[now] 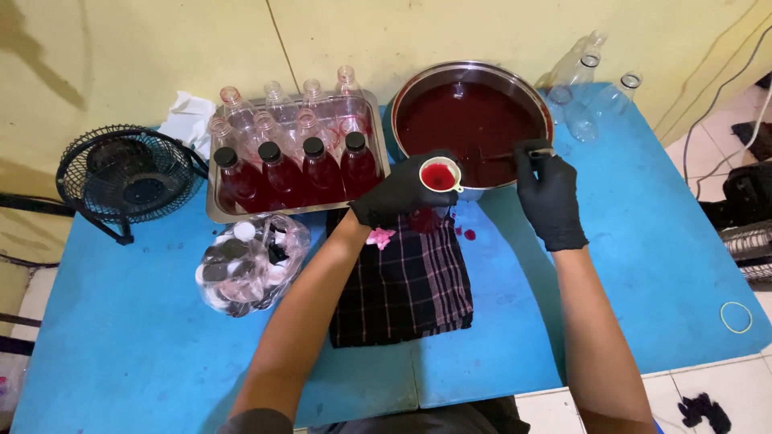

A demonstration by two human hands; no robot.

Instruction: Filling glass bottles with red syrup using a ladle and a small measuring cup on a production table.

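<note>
Fingers of the left hand (402,195) wrap the funnel (440,174).

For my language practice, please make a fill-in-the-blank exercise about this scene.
1. Both hands wear ___ gloves.
2. The left hand holds a funnel with ___ liquid in it.
3. Four filled bottles in the metal tray have ___ caps.
4. The right hand is over the rim of the round ___.

Missing words: black; red; black; pan
</note>
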